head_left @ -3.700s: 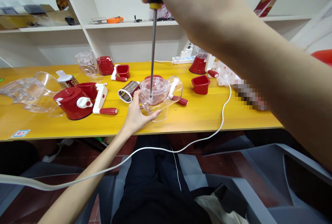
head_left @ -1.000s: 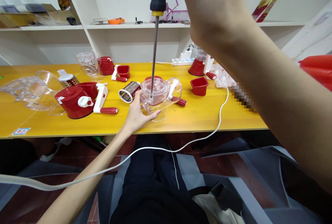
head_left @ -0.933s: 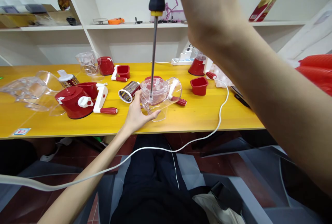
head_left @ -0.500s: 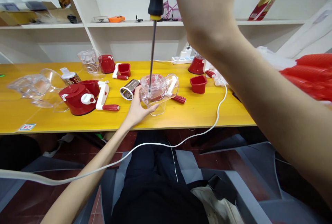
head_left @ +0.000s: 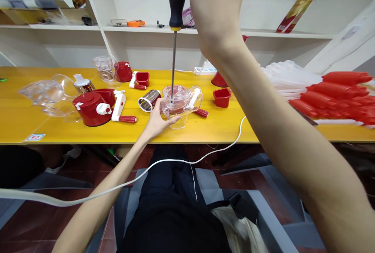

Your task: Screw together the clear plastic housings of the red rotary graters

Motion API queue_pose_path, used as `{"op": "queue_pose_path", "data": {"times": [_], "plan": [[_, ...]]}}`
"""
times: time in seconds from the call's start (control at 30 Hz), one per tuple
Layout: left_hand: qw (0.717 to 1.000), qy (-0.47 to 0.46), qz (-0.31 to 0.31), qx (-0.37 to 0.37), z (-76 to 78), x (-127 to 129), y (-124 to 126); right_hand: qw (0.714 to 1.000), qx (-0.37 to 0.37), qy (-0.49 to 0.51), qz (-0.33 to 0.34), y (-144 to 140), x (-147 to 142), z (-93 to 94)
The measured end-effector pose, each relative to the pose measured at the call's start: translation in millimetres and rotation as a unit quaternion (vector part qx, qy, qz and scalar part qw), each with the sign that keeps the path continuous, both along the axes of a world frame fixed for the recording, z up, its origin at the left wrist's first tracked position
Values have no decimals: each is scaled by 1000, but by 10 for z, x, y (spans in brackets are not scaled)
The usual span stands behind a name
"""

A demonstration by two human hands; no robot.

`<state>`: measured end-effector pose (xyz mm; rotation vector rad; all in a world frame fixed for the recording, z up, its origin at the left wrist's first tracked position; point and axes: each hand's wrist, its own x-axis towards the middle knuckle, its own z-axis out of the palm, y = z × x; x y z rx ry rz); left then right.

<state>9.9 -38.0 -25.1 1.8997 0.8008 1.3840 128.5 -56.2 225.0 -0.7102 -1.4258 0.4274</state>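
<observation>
— What have you got in each hand?

— My right hand [head_left: 216, 6] is up near the top of the view, fingers wrapped tight around the black handle of a long screwdriver [head_left: 174, 45]. The screwdriver stands almost upright, and its tip sits down inside the top of a clear plastic grater housing [head_left: 179, 99].

— And the left?

— My left hand [head_left: 156, 122] is clamped on the near left side of that housing, thumb up against its wall and fingers curled under the front edge. The housing rests on the yellow table [head_left: 219, 128], near the front edge, right in front of me.

— What lies around it?

— A steel grating drum [head_left: 149, 100] lies on its side just to the left of the housing, close to my thumb. A white crank with a red grip [head_left: 197, 106] pokes out on the housing's right. Further left there is a red grater base [head_left: 89, 108] with a white crank arm [head_left: 120, 108] beside it, and some clear plastic parts [head_left: 47, 94] beyond that. A small red cup [head_left: 222, 97] stands to the right of the housing, apart from it.

— Anything else on the table?

— A stack of red parts [head_left: 336, 96] lies far to the right, and a white cable [head_left: 222, 147] hangs off the front edge and runs across my lap.
</observation>
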Motion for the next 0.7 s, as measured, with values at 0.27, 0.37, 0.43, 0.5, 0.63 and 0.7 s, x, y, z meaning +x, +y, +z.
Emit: {"op": "queue_pose_path", "data": {"times": [0.27,0.37,0.43,0.5,0.63,0.7], "plan": [[1000,6,4,7,-16,-4,13,999,-31,9,-30,86,-48,-18],[1000,6,2,14,-10,-3,8,998,0,25,-55,91,-44,-30],[1000,6,6,21,-7,-3,3,998,3,24,-53,84,-53,-28],[1000,6,12,25,-12,-5,3,999,1,10,-37,77,-64,-30],[1000,10,25,14,-40,-6,14,1000,-15,1,-12,80,-69,-49],[999,13,33,8,-50,-6,18,1000,-21,8,-13,85,-60,-61]]}}
